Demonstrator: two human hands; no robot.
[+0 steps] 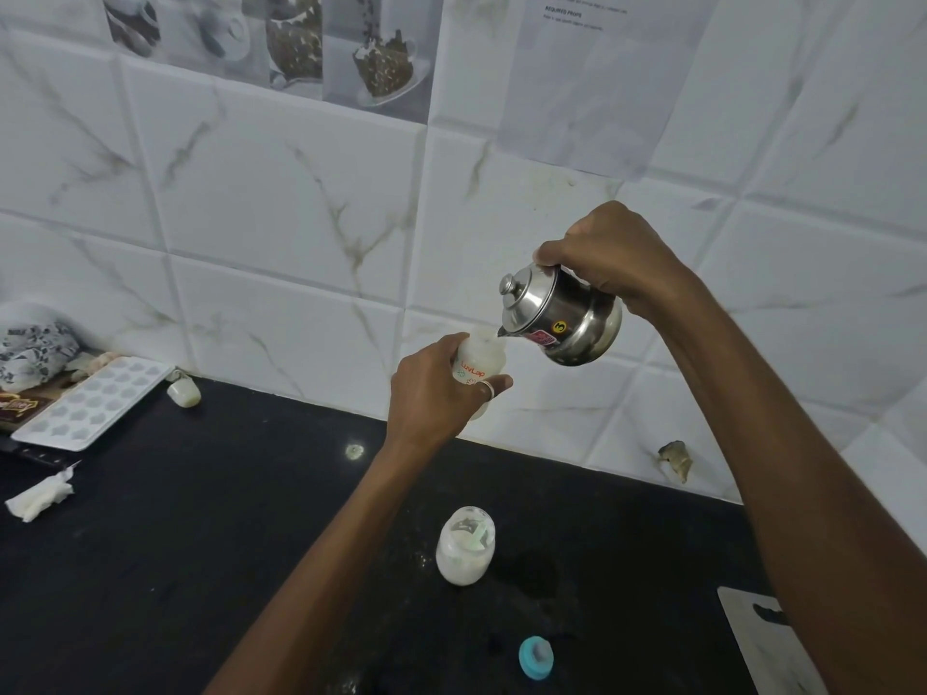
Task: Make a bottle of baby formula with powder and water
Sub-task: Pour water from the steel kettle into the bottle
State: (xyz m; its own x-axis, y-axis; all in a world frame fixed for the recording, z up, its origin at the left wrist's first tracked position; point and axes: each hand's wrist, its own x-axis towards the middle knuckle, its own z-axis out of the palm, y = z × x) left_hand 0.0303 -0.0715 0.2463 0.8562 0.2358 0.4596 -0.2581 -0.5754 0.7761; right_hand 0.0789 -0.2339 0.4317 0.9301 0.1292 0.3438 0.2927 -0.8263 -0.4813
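Observation:
My left hand (434, 388) grips a small white baby bottle (479, 362) with red lettering, held up above the black counter (200, 544). My right hand (609, 255) holds a lidded steel kettle (562, 316) by its handle, tilted left so its spout touches the bottle's open mouth. On the counter below stands an open jar of white powder (465, 544) with a scoop inside. A blue bottle ring with its teat (535, 657) lies near the front.
A white ice tray (95, 401) leans at the far left beside a patterned cloth (35, 351) and a small white cap (184, 392). A crumpled tissue (40, 499) lies left. A steel board (767, 639) sits at the right edge. Tiled wall behind.

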